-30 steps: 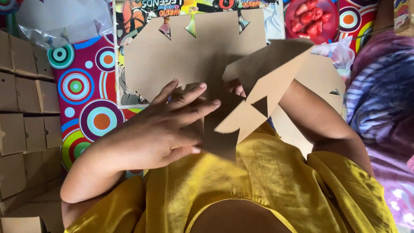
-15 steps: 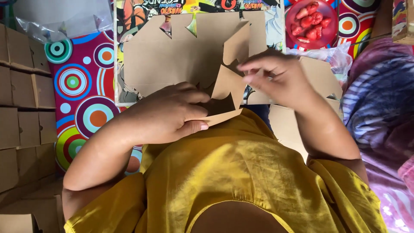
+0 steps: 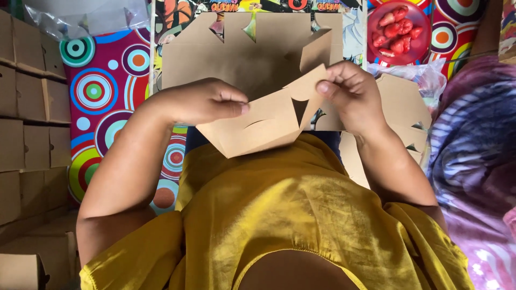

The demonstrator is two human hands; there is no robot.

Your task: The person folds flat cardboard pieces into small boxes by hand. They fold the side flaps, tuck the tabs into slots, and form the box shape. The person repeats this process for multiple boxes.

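1. Broadly, the scene is a colourful mat (image 3: 115,91) printed with rings, spread across the floor, with stacked folded cartons (image 3: 24,123) along the left edge and a patterned purple cloth (image 3: 475,161) at the right.
2. Next in size is the flat cardboard sheet (image 3: 236,53), lying far from the person on the mat, its far edge cut with small notches; more flat blanks (image 3: 400,107) lie to the right of it.
3. Nearer, above the yellow garment (image 3: 301,215) on the person's lap, sits the piece being worked: a partly folded cardboard blank (image 3: 258,126), held in the air between both hands, with one curved slit and a triangular gap showing on its face.
4. Judging by the raised flap at its far right corner, the step in hand looks like folding the blank into a box; the next move would call for bending that flap over and seating it against the panel while the other side is kept steady.
5. Smaller still, the left hand (image 3: 201,102) is curled almost closed, its fingers and thumb pinching the blank's left edge.
6. Likewise the right hand (image 3: 352,94) is nearly closed, fingers (image 3: 333,80) nipping the flap's tip.
7. Smallest, a red plate of pink fruit pieces (image 3: 398,29) sits far right.
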